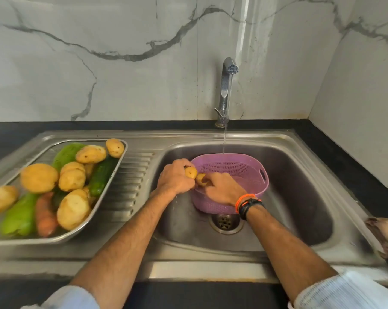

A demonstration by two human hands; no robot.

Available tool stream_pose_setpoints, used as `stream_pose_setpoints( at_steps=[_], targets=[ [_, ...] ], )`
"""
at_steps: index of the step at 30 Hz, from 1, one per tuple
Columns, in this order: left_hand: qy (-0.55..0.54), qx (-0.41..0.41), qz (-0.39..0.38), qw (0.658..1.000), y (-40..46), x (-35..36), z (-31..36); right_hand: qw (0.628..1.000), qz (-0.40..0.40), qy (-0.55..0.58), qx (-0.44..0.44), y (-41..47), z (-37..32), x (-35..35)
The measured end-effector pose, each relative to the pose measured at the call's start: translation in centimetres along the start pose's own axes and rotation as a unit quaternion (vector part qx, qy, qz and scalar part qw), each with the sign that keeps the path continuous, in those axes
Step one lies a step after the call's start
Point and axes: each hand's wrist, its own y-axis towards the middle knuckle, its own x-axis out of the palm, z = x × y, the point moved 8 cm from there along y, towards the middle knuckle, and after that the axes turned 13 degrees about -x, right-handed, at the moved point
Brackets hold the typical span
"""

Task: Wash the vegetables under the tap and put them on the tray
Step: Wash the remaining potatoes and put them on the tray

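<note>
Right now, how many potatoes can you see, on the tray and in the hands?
9 potatoes. Seven lie on the tray, plus one partly hidden. The left hand holds one, the right hand another. More may be hidden.

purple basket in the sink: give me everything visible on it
The oval purple perforated plastic basket sits upright in the steel sink basin, above the drain. Walls are fine mesh holes, with a slot handle on the right side. The tap's water stream falls at its far rim. The right hand reaches inside it; the left hand holds a small potato at its left rim.
</note>
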Motion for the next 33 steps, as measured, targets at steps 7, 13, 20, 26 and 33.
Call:
stream_pose_setpoints(
  at_steps=[7, 13, 20, 26, 33],
  targets=[
    [0.085, -0.006, -0.045, 0.995, -3.2, 1.1, -2.8, 0.992, -0.042, -0.114, -0.021, -2.4, -2.7, 1.5],
    [-0.006, 0.068, 0.048, 0.997, -3.8, -5.7, 2.6, 0.994, -0.036, -0.101, -0.022, -2.9, -3.1, 1.0],
    [0.06, 0.048, 0.016, 0.997, -4.4, -3.0, 1.1, 0.996, -0.032, -0.085, -0.026, -2.6, -3.0, 1.2],
    [0.104, 0.043, -0.014, 0.994, -4.3, -1.9, -0.6, 0.996, -0.038, -0.081, -0.022, -2.6, -3.0, 0.9],
    [0.004, 0.055, 0.07, 0.996, -4.8, -10.8, -1.2, 0.997, 0.031, -0.023, -0.069, 0.1, -7.8, -1.8]
  ],
)
